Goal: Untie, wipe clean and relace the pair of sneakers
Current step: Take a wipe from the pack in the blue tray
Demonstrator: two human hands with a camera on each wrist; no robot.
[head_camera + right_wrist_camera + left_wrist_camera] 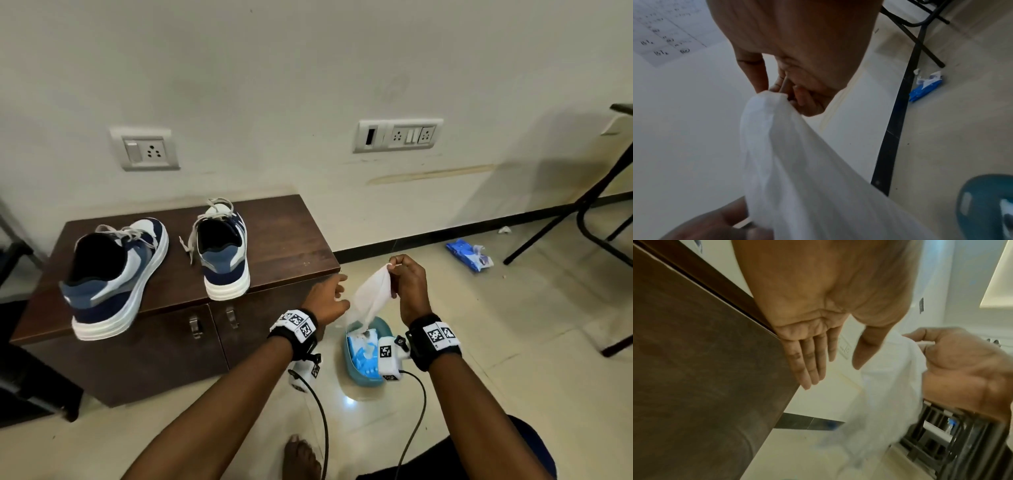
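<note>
Two sneakers stand on the dark wooden cabinet, well to the left of the grip and heels toward the camera. The left sneaker sits angled, its heel past the cabinet's front edge; the right sneaker stands straight, its grey laces loose and one end trailing on the wood. Two metal handles show on the cabinet doors below them.

One left hand hangs just left of the grip, beside the cabinet's corner. In the left wrist view its fingers lie straight and together with the thumb held apart, and nothing is in the palm. The head view puts its thumb right at the edge of the wipe; whether it touches cannot be told.

One white wipe hangs from the grip, its lower end reaching down into the pack. The right hand pinches the wipe's top corner between thumb and fingertips, the other fingers curled in.

Directly under the grip, one teal tub on the floor holds one blue wipe pack. A second blue pack lies on the floor further right of the grip, near black metal furniture legs. Two socket plates are on the wall behind.
</note>
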